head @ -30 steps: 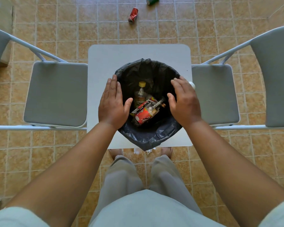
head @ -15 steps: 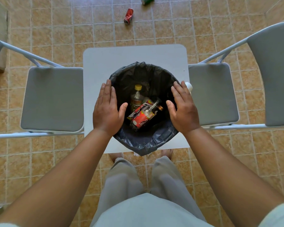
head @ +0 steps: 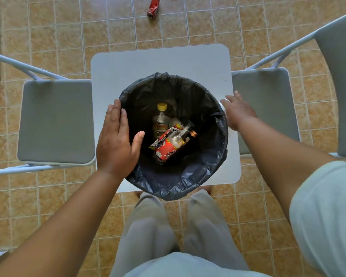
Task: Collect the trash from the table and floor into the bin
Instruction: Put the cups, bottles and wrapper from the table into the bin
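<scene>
Trash already lies in the bottom of the bin [head: 174, 176], which is lined with a black bag and stands over the near half of the white table [head: 160, 60], its bag rim overhanging the table's near edge. Inside are a clear bottle with a yellow cap [head: 160, 120], a red printed can [head: 168, 151] lying on its side with a flattened wrapper over it, and a small bottle with a brown cap [head: 189, 132] lying across them. One more piece, a crushed red can [head: 153, 7], lies on the tiled floor [head: 48, 27] well beyond the far edge of the table. The left grip [head: 118, 142] lies flat on the bin's left rim, fingers straight and pressed together, thumb spread out over the opening, holding nothing. The right grip [head: 238, 112] is on the table just beside the bin's right rim, laid over a small white object [head: 223, 102] of which only an edge shows. It is blurred, and whether the fingers curl round that object cannot be told. A grey padded chair [head: 56, 120] stands against the table's left side and a second grey chair [head: 268, 104] against its right. The person's grey trousers [head: 148, 226] fill the near foreground below the bin.
</scene>
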